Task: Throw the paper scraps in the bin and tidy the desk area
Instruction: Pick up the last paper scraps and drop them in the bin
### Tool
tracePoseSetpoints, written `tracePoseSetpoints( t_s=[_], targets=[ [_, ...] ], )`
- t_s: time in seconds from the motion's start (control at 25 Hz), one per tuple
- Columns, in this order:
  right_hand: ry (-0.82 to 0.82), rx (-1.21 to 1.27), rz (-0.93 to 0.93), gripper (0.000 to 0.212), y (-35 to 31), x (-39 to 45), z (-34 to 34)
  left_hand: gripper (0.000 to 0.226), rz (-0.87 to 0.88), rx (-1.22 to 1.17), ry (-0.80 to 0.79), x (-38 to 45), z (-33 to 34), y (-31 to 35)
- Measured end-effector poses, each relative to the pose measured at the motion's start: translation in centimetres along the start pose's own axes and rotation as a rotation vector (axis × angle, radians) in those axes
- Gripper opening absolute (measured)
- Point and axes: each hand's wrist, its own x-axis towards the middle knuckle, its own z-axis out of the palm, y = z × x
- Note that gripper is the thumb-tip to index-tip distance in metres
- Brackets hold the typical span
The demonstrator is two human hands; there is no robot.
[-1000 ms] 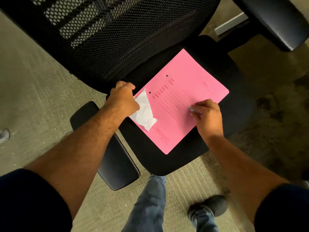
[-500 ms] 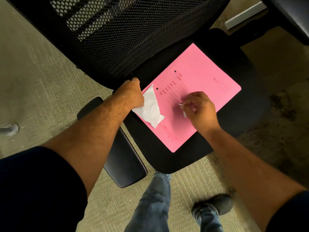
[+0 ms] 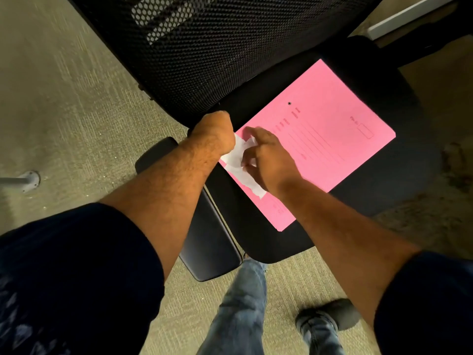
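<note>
A pink folder (image 3: 325, 139) lies flat on the seat of a black office chair (image 3: 378, 190). At the folder's near left corner, my left hand (image 3: 213, 134) is closed on white torn paper scraps (image 3: 238, 165) that hang out of the fist to the right. My right hand (image 3: 268, 157) presses against the same scraps from the right, fingers curled onto them and touching the left hand. A small scrap shows between its fingers. How many scraps there are is hidden by the hands.
The chair's black mesh backrest (image 3: 204, 52) rises at the top and a padded armrest (image 3: 204, 226) sits below my left forearm. Beige carpet (image 3: 64, 111) surrounds the chair. A metal leg foot (image 3: 28, 179) stands at the left. My jeans leg and black shoe (image 3: 325, 319) are below.
My right hand has moved left across the pink folder with a small scrap and now meets my left hand at the white scraps. The left hand has stayed closed on them.
</note>
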Motion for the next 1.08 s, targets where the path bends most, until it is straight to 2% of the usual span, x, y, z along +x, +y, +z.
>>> tracePoseSetpoints(
  t_s=[0.08, 0.2, 0.36, 0.68, 0.76, 0.84, 0.92, 1.0, 1.08],
  targets=[
    [0.028, -0.216, -0.089, 0.056, 0.7, 0.0, -0.2, 0.038, 0.006, 0.049, -0.019, 0.2, -0.2, 0.0],
    [0.052, -0.698, -0.295, 0.032, 1.4, -0.5, -0.7, 0.036, 0.03, 0.131, -0.051, 0.1, -0.3, 0.2],
    [0.096, -0.745, -0.368, 0.025, 1.9, -0.7, -1.3, 0.027, 0.031, 0.014, -0.038, -0.3, -0.4, 0.4],
    [0.216, -0.441, -0.282, 0.012, 3.8, -1.3, -5.0, 0.028, 0.083, -0.136, 0.024, -1.6, -0.8, 0.7],
    [0.256, -0.194, -0.187, 0.017, 4.4, -1.6, -6.2, 0.027, 0.105, -0.126, 0.063, -1.9, -0.6, 0.8],
    [0.269, 0.164, -0.077, 0.022, 4.9, -2.0, -7.4, 0.026, 0.134, -0.118, 0.091, -2.2, -0.6, 0.7],
    [0.294, 0.477, -0.044, 0.023, 5.3, -2.7, -8.6, 0.025, 0.152, -0.117, 0.108, -2.4, -0.7, 0.8],
    [0.31, 0.673, -0.01, 0.021, 6.1, -3.4, -9.7, 0.026, 0.17, -0.123, 0.116, -2.8, -0.6, 1.2],
    [0.328, 0.767, 0.027, 0.02, 6.5, -3.9, -10.2, 0.026, 0.191, -0.152, 0.107, -3.2, -0.5, 2.0]
  ],
)
